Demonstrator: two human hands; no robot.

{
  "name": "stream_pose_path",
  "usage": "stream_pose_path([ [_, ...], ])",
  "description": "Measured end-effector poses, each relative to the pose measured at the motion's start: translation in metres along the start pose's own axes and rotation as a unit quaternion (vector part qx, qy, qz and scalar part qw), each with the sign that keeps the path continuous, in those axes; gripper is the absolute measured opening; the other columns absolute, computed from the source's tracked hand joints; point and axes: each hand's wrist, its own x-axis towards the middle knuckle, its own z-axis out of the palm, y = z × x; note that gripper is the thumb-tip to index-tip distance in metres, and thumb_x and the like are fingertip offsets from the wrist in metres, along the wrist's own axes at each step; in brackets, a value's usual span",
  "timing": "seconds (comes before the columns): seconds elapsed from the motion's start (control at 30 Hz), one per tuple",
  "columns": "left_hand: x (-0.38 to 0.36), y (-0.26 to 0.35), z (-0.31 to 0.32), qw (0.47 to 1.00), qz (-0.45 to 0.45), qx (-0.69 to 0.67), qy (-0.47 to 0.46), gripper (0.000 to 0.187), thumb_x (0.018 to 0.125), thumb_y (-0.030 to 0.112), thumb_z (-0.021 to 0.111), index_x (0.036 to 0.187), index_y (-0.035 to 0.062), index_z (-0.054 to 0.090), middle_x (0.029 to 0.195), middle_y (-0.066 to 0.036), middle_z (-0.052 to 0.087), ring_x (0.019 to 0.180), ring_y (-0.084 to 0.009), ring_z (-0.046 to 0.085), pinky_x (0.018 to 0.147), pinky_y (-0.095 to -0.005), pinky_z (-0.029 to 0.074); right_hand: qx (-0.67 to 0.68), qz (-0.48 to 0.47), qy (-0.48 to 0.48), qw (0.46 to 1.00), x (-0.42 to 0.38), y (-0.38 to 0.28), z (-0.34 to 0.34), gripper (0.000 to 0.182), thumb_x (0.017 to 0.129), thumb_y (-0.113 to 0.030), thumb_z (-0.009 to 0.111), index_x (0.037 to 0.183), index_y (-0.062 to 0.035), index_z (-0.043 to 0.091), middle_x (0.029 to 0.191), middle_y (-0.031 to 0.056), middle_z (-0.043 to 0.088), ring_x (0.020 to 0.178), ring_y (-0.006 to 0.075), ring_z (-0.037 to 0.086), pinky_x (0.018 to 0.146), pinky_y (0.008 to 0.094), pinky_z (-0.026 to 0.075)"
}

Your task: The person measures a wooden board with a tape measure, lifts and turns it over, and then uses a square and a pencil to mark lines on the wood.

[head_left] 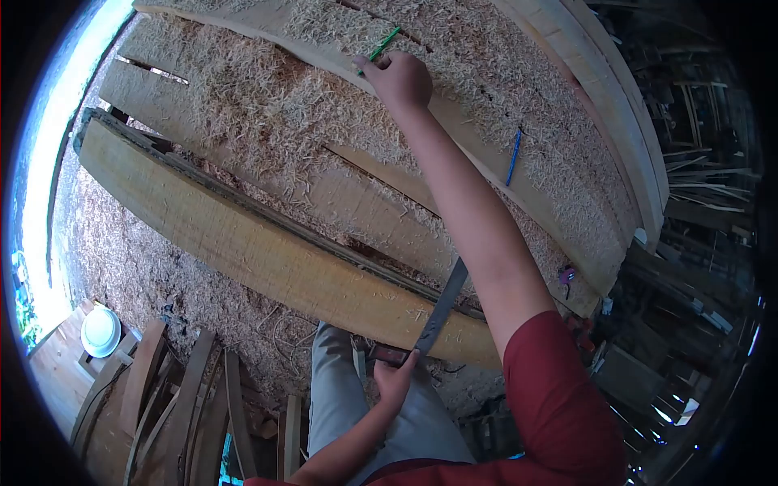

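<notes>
My right hand (403,79) is stretched far forward, its fingers pinched round a slim green pen (390,39) above a shavings-strewn board. Near my lap, my left hand (395,382) grips a try square by its dark wooden stock (390,355). The square's metal blade (442,313) lies across a thick curved plank (267,263), running toward the boards beyond; its far end passes behind my right forearm. A blue pen (514,157) rests on the board right of my right arm.
Wood shavings (267,105) cover much of the boards. Curved timber (624,89) stands along the right, and a small purple object (566,276) lies near a board's end. Wooden offcuts (182,405) lean at lower left near a white round container (100,331).
</notes>
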Motion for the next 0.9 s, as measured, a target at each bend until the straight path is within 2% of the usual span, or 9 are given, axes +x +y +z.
stream_pose_path([
  [0.1, 0.003, -0.007, 0.000, 0.999, 0.047, 0.006, 0.008, 0.030, 0.086, 0.002, 0.082, 0.108, 0.0008, 0.061, 0.094, -0.006, 0.071, 0.076, -0.0119, 0.069, 0.066, -0.0269, 0.056, -0.025, 0.018, -0.027, 0.999, 0.005, -0.005, 0.000, 0.039, 0.081, -0.047, 0.081, 0.083, -0.0084, 0.076, 0.079, 0.0116, 0.074, 0.076, 0.0298, 0.074, 0.068, 0.0421, 0.058],
  [0.3, 0.003, 0.000, -0.001, 0.999, 0.043, 0.033, 0.006, 0.029, 0.085, 0.002, 0.083, 0.105, 0.0011, 0.062, 0.091, -0.006, 0.071, 0.073, -0.0122, 0.069, 0.064, -0.0263, 0.056, 0.075, -0.011, -0.060, 0.995, -0.011, 0.029, -0.013, 0.034, 0.081, -0.039, 0.081, 0.084, -0.0060, 0.074, 0.080, 0.0124, 0.074, 0.073, 0.0272, 0.073, 0.070, 0.0411, 0.058],
  [0.4, -0.007, 0.026, 0.005, 0.999, -0.024, 0.038, 0.002, 0.034, 0.083, 0.006, 0.087, 0.106, -0.0025, 0.064, 0.099, -0.008, 0.073, 0.087, -0.0135, 0.069, 0.076, -0.0292, 0.057, 0.150, 0.000, -0.072, 0.986, -0.047, 0.068, -0.034, 0.030, 0.084, -0.033, 0.080, 0.087, -0.0044, 0.071, 0.079, 0.0116, 0.073, 0.071, 0.0226, 0.072, 0.069, 0.0384, 0.058],
  [0.47, 0.001, 0.009, 0.000, 0.998, 0.030, 0.055, -0.013, 0.035, 0.083, 0.006, 0.086, 0.108, -0.0048, 0.065, 0.099, -0.008, 0.073, 0.085, -0.0140, 0.070, 0.074, -0.0290, 0.057, 0.174, 0.017, -0.095, 0.980, -0.089, 0.100, -0.062, 0.028, 0.087, -0.030, 0.078, 0.090, -0.0034, 0.069, 0.078, 0.0100, 0.072, 0.070, 0.0192, 0.071, 0.067, 0.0363, 0.057],
  [0.53, -0.006, 0.013, 0.001, 0.995, 0.013, 0.100, 0.005, 0.037, 0.083, 0.007, 0.086, 0.111, -0.0058, 0.066, 0.101, -0.009, 0.073, 0.086, -0.0146, 0.070, 0.075, -0.0293, 0.058, 0.307, 0.053, -0.126, 0.942, -0.166, 0.147, -0.100, 0.021, 0.095, -0.022, 0.072, 0.098, -0.0031, 0.063, 0.081, 0.0054, 0.070, 0.070, 0.0122, 0.068, 0.063, 0.0299, 0.055],
  [0.63, 0.005, -0.015, -0.002, 0.989, 0.113, 0.091, 0.031, 0.035, 0.083, 0.008, 0.087, 0.106, -0.0036, 0.064, 0.097, -0.007, 0.072, 0.083, -0.0146, 0.069, 0.074, -0.0295, 0.058, 0.394, 0.077, -0.125, 0.907, -0.250, 0.199, -0.133, 0.014, 0.100, -0.016, 0.066, 0.104, -0.0036, 0.060, 0.085, 0.0025, 0.068, 0.069, 0.0085, 0.065, 0.061, 0.0241, 0.052],
  [0.73, 0.000, -0.014, 0.002, 0.989, 0.109, 0.094, 0.022, 0.031, 0.084, 0.007, 0.086, 0.104, -0.0022, 0.063, 0.096, -0.006, 0.071, 0.080, -0.0127, 0.069, 0.070, -0.0280, 0.057, 0.464, 0.172, -0.103, 0.863, -0.338, 0.220, -0.174, 0.012, 0.100, -0.013, 0.065, 0.105, -0.0037, 0.060, 0.089, 0.0031, 0.066, 0.073, 0.0085, 0.065, 0.063, 0.0224, 0.051],
  [0.87, 0.004, -0.025, 0.003, 0.985, 0.141, 0.090, 0.033, 0.027, 0.085, 0.007, 0.085, 0.102, -0.0020, 0.066, 0.093, -0.006, 0.072, 0.076, -0.0113, 0.068, 0.065, -0.0266, 0.056, 0.505, 0.188, -0.070, 0.840, -0.451, 0.234, -0.181, 0.009, 0.100, -0.009, 0.064, 0.105, -0.0035, 0.060, 0.091, 0.0039, 0.065, 0.079, 0.0076, 0.064, 0.065, 0.0214, 0.050],
  [0.9, 0.003, -0.025, 0.004, 0.985, 0.140, 0.095, 0.034, 0.027, 0.085, 0.007, 0.085, 0.102, -0.0020, 0.066, 0.093, -0.006, 0.072, 0.076, -0.0113, 0.068, 0.065, -0.0266, 0.056, 0.473, 0.176, -0.085, 0.859, -0.477, 0.236, -0.179, 0.008, 0.099, -0.007, 0.064, 0.104, -0.0035, 0.059, 0.094, 0.0044, 0.065, 0.081, 0.0076, 0.064, 0.067, 0.0217, 0.050],
])
